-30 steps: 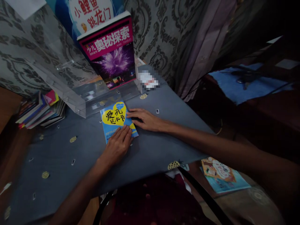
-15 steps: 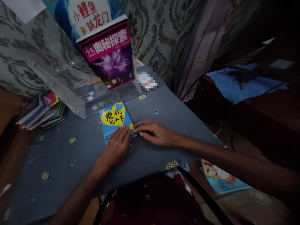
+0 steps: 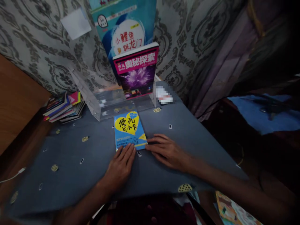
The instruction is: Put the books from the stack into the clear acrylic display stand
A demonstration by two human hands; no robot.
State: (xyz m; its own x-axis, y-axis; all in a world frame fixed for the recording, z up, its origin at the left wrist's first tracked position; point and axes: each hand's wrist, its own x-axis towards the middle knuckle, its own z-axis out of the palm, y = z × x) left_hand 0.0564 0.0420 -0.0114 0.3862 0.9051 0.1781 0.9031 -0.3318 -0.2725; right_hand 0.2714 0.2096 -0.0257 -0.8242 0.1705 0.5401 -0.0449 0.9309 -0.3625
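A small blue book with a yellow heart on its cover (image 3: 128,129) lies flat on the grey-blue tablecloth (image 3: 70,162). My left hand (image 3: 120,167) rests flat with its fingertips on the book's near edge, fingers stretched out. My right hand (image 3: 167,151) lies flat on the cloth just right of the book's near corner, fingers extended and touching that corner. Neither hand grips anything.
A clear acrylic stand (image 3: 103,100) behind the book holds an upright pink-and-purple book (image 3: 137,73) and a taller blue book (image 3: 124,28). A stack of books (image 3: 64,107) sits at the table's left. Another book (image 3: 232,209) lies on the floor at right. Patterned curtain behind.
My right hand slid from the book's right edge down to its near right corner. The left hand slipped back to the book's near edge. The camera view tilted up.
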